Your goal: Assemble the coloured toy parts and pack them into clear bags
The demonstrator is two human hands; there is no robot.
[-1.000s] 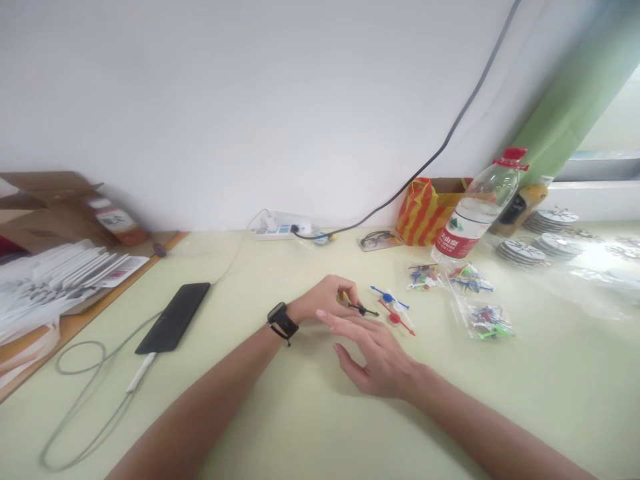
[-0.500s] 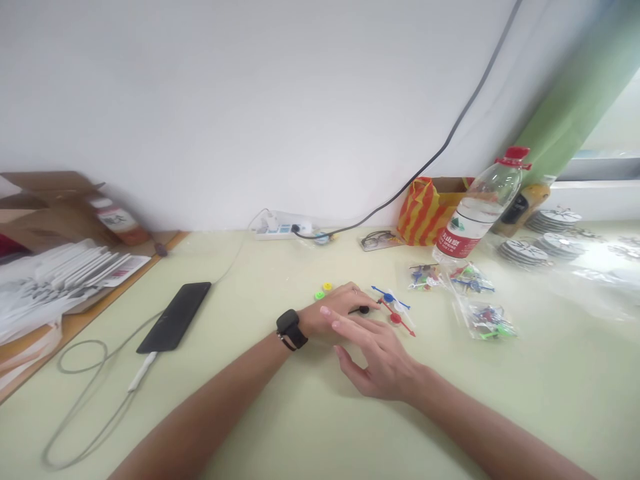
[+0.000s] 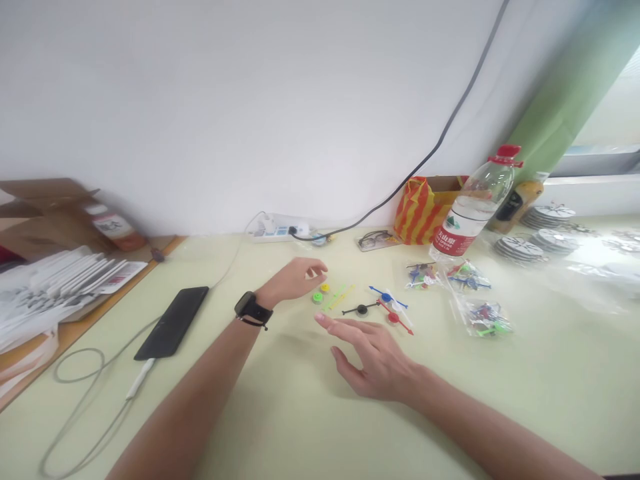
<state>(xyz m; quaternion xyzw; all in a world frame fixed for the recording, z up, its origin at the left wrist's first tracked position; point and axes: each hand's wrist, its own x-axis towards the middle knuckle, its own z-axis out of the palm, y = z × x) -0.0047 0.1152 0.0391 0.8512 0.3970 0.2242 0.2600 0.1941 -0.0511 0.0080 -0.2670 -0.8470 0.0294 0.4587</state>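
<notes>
My left hand (image 3: 296, 279), with a black watch on its wrist, hovers just left of a small green round piece (image 3: 317, 298) and a yellow one (image 3: 325, 288). Its fingers are curved and slightly apart, with nothing visible in them. My right hand (image 3: 376, 357) is open, fingers extended, in front of a black arrow spinner (image 3: 362, 310). Behind and beside that spinner lie a blue arrow spinner (image 3: 387, 298), a red one (image 3: 394, 318) and a white one (image 3: 399, 305). A thin green arrow (image 3: 334, 298) and a yellow arrow (image 3: 344, 297) lie between my hands.
Clear bags of coloured spinners (image 3: 486, 318) lie right, by a large water bottle (image 3: 463, 223) and a striped bag (image 3: 417, 210). Stacked discs (image 3: 519, 249) stand further right. A black phone (image 3: 171, 323) on a cable lies left. A power strip (image 3: 277, 230) sits against the wall.
My left hand has moved left, away from the spinners and from above my right hand, uncovering the black spinner and the thin green and yellow arrows. My right hand has barely moved.
</notes>
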